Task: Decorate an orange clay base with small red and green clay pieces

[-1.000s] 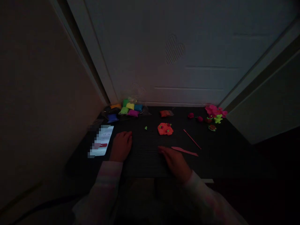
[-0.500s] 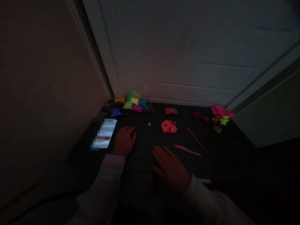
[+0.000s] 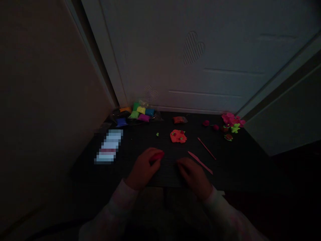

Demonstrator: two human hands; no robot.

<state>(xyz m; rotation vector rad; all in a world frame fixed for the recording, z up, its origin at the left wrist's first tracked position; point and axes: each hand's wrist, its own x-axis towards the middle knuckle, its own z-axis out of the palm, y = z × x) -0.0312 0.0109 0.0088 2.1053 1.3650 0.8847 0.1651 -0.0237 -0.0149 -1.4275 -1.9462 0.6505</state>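
My left hand (image 3: 145,168) is over the front middle of the dark table, with thumb and fingers closed on a small red piece of clay (image 3: 157,156). To its right is my right hand (image 3: 194,175), fingers curled inward; whether anything is inside is hidden. Close by that hand lies a pink plastic clay knife (image 3: 200,163). Beyond both hands rests a flat orange clay shape (image 3: 178,136) with red and green bits on it. A tiny green clay piece (image 3: 157,134) sits to its left.
A lit phone (image 3: 109,147) lies at the left. Several bagged clay packs (image 3: 140,113) are piled at the back left, and an orange-red pack (image 3: 180,119) at the back middle. A thin pink stick (image 3: 207,148), pink flowers (image 3: 232,119) and small clay figures (image 3: 235,128) lie right.
My left hand has moved right from beside the phone, showing the red clay. My right hand flattened on the table, then curled up. The pink knife has turned to a steeper angle.
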